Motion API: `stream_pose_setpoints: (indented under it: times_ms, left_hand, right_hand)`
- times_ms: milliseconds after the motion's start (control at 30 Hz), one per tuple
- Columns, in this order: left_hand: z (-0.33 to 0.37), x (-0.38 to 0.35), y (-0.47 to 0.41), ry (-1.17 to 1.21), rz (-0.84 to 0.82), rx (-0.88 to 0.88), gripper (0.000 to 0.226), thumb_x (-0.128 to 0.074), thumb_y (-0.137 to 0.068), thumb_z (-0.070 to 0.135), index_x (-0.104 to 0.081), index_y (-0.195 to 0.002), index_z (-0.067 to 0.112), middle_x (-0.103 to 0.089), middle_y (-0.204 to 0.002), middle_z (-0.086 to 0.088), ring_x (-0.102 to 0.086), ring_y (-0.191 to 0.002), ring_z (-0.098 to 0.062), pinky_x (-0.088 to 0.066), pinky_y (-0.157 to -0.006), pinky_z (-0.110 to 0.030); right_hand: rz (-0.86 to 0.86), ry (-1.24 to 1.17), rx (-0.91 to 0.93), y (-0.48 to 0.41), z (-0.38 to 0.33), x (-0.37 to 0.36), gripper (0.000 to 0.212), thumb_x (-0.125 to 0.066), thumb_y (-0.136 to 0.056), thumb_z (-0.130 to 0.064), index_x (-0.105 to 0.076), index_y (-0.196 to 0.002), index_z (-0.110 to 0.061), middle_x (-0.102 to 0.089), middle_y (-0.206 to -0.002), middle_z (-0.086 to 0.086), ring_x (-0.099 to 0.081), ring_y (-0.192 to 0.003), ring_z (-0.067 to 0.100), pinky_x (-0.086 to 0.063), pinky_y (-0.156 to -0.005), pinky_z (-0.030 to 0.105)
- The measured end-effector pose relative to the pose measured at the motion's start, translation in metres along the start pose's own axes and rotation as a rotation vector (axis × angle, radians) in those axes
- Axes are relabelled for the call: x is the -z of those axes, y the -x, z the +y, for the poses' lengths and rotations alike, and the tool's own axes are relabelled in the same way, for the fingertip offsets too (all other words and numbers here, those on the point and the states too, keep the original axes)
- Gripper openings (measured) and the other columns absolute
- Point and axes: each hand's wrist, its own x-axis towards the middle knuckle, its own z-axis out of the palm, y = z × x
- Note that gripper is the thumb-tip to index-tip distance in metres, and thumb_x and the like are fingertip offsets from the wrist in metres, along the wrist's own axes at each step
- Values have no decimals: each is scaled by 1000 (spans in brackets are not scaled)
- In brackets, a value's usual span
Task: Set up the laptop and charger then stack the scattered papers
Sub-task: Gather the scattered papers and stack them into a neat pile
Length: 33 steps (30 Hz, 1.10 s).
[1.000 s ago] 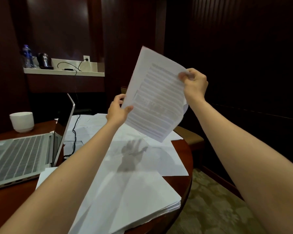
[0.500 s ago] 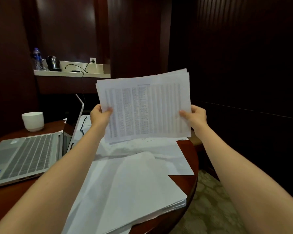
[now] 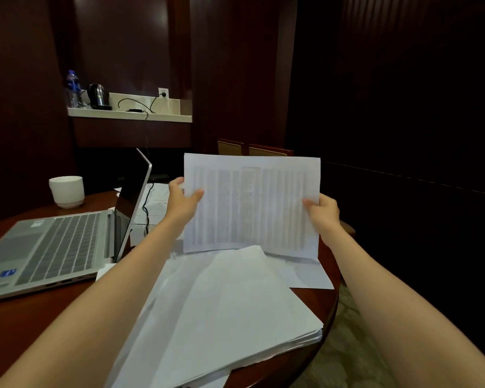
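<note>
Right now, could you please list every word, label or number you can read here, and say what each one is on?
Nothing here can be read.
On the sheets gripped by the left hand and right hand: printed lines, too blurred to read.
On the laptop: a blue sticker, too small to read.
On the bottle on the shelf: a label, too small to read.

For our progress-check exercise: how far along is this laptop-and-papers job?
Done: laptop open on the table, a cable running behind it. In hand: left hand and right hand grip a printed bundle upright above the table. Left: loose sheets under and beyond the near pile are not yet squared.
</note>
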Motion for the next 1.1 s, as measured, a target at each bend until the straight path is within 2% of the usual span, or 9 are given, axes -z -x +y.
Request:
stream_pose_setpoints:
  times_ms: [100, 200, 433, 600, 700, 767, 833, 967, 1100]
  left_hand:
    - [5, -1, -2, -116, 51, -115, 78, -56, -91, 7, -5, -148, 18, -16, -152, -13, -26, -139, -26, -29, -109, -38]
    - [13, -3, 1, -366, 31, -300, 85, -61, -87, 2, -7, -149, 20, -10, -153, -10, -21, -140, -23, -22, -112, -35]
    - [24, -10, 6, -783, -101, -556, 69, -60, -90, 13, -22, -147, 20, -17, -153, -10, -22, -140, -28, -21, -113, -38]
    - [24, -9, 5, -933, -293, -390, 63, -52, -94, 23, -18, -148, 18, -40, -143, -11, -38, -130, -30, -30, -107, -39]
    - [21, -6, 7, -929, -423, -286, 45, -45, -97, 24, -35, -140, 18, -46, -138, -10, -47, -123, -28, -34, -101, -34]
    - [20, -2, 8, -931, -485, -245, 36, -45, -98, 19, -48, -133, 11, -52, -132, -10, -50, -118, -25, -37, -93, -26]
    - [19, 2, 8, -970, -535, -209, 32, -46, -97, 16, -54, -128, 9, -55, -128, -10, -52, -114, -25, -37, -91, -26]
    - [14, 14, 9, -1100, -677, -100, 27, -46, -97, 18, -59, -119, 10, -57, -116, -4, -54, -104, -22, -40, -92, -31]
    - [7, 23, 10, -1204, -779, 33, 12, -45, -97, 20, -57, -98, 20, -53, -76, 1, -47, -65, -12, -40, -67, -26]
  right_hand:
    - [117, -79, -43, -5, -9, -1, 23, -51, -94, -7, -60, -116, -3, -61, -104, 8, -59, -103, 27, -46, -81, 33]
    - [129, -115, -123, -10, -14, 0, 29, -53, -93, -6, -56, -121, -1, -60, -119, 16, -57, -109, 32, -48, -91, 38]
    - [-188, 38, -353, -1, 1, -1, 34, -56, -92, -5, -50, -124, 3, -59, -116, 16, -57, -94, 29, -46, -84, 40]
    - [-451, 176, -416, 2, 11, 9, 45, -61, -89, -13, -48, -132, -9, -60, -120, 7, -59, -103, 25, -51, -77, 36]
    - [-533, 151, -414, 2, 11, 10, 54, -65, -87, -16, -44, -137, -14, -55, -130, 6, -56, -114, 27, -48, -95, 43]
    - [-615, 150, -412, 6, 10, 11, 34, -62, -89, -14, -53, -122, -17, -58, -120, 5, -58, -107, 24, -47, -96, 39]
    - [-739, 148, -431, 10, 10, 13, 15, -57, -92, -15, -55, -107, -17, -62, -106, 2, -62, -92, 19, -51, -86, 34]
    - [-795, 134, -415, 18, 7, 7, 36, -54, -94, -27, -44, -128, -17, -62, -100, -1, -67, -64, 9, -52, -51, 20]
    - [-770, 267, -294, 21, 5, -7, 42, -59, -91, -21, -49, -131, -11, -61, -98, -1, -63, -71, 11, -51, -54, 17]
